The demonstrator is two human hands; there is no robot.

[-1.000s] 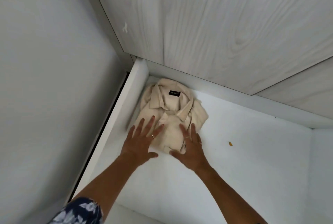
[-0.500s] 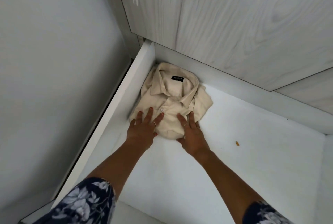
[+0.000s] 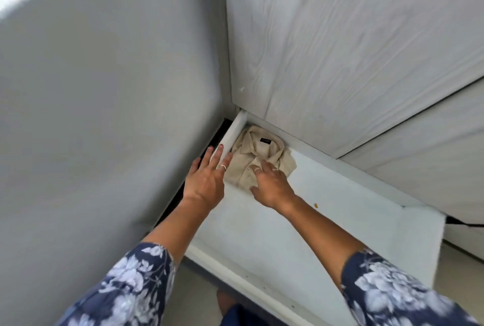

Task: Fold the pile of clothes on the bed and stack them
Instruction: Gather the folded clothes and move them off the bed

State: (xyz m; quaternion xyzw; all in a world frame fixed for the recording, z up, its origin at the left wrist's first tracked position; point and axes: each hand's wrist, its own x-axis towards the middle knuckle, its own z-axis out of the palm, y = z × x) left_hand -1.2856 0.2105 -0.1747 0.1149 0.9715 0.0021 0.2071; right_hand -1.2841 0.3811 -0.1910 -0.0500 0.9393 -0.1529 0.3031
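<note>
Since the folded beige shirt (image 3: 258, 160) lies in the far left corner of the white drawer (image 3: 327, 221), collar and dark label toward the back wall and its left edge against the drawer's left side panel (image 3: 230, 134), it sits ahead of both hands, away from the body.

Left hand (image 3: 207, 181): fingers straight and loosely spread, gripping nothing. Fingertips reach over the top of the side panel; the hand sits at the shirt's near-left edge, and contact with the cloth cannot be confirmed.

Right hand (image 3: 272, 184): fingers relaxed, slightly bent, resting on the shirt's near-right portion just below the collar. No pinch visible.

Shirt's long axis runs collar to hem, roughly in line with the forearms. Near edge lies between the two hands, so both are about equally close; the right is the one plainly on fabric.

Judgement: shirt appears folded and placed; any further move is either a last press flat or a pull-back toward the body. The snug fit against the side panel leaves the left hand little room beside the cloth.

Small orange speck (image 3: 316, 205) on the drawer floor, well apart from the shirt. Wood-grain cabinet front (image 3: 340, 50) above.
</note>
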